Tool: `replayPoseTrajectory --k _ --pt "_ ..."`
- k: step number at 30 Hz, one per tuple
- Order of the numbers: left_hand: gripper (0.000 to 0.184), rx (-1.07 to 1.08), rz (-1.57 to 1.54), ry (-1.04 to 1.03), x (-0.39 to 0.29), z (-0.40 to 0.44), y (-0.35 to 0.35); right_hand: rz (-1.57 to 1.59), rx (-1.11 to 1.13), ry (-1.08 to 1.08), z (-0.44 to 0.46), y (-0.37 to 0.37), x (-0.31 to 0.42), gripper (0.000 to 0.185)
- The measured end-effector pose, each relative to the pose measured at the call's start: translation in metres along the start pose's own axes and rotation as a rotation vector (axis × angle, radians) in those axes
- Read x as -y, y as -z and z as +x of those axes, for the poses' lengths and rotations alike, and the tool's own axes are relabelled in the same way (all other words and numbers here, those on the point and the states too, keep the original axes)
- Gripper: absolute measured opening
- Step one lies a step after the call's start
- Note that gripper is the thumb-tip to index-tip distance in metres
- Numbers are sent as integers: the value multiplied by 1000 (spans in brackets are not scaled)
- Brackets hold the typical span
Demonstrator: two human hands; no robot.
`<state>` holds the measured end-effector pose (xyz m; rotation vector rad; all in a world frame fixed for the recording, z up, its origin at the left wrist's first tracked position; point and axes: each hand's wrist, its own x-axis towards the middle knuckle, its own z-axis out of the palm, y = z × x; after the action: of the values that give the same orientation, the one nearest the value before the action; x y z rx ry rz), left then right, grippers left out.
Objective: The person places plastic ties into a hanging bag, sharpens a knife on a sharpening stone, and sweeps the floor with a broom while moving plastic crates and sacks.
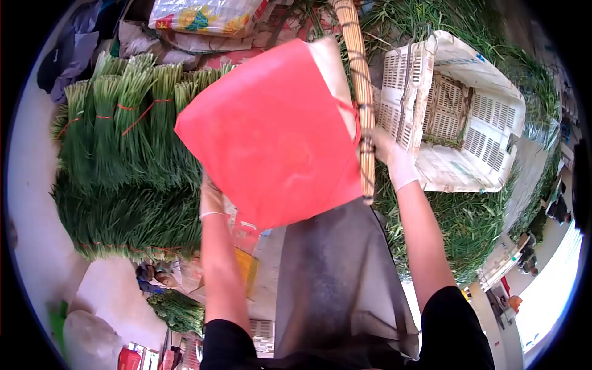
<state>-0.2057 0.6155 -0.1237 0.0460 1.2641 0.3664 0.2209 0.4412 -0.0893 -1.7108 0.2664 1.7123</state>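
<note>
A square red pad (277, 135) with a smooth cover, a pale edge and a red tie is held up in front of me. My left hand (211, 196), in a thin translucent glove, is at its lower left edge, with the fingers hidden behind it. Along the pad's right side stands a bundle of thin sticks (357, 61) bound with dark wire, like a broom handle. My right hand (391, 157), gloved too, is closed around the lower part of this bundle, close to the pad's edge. Whether it also grips the pad is hidden.
Bunches of green stalks (129, 129) tied with red bands are stacked at left. A dirty white plastic crate (425, 92) lies on its side at right, among loose green leaves (444, 228). Printed sacks (206, 15) lie at the back. A dark apron (339, 271) hangs before me.
</note>
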Motion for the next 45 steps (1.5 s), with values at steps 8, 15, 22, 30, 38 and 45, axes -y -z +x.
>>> replayPoseTrajectory --k 8,15,22,30,38,45 --pt "65 -146 391 -118 19 28 12 285 66 98 63 10 -48 24" --pt "72 -461 835 -414 70 -68 54 307 128 0 -24 13 -66 40" --pt "80 -927 1179 -410 157 -239 140 -119 326 -288 -166 -23 -161 29" --pt "89 -1174 1371 -170 267 -312 225 -420 209 -174 -247 -56 -270 64" --pt "99 -1115 1354 -195 306 -229 173 -856 238 -19 -283 5 -172 60" --pt "103 -1190 1274 -89 307 -237 127 -1606 -408 549 -227 32 -43 44"
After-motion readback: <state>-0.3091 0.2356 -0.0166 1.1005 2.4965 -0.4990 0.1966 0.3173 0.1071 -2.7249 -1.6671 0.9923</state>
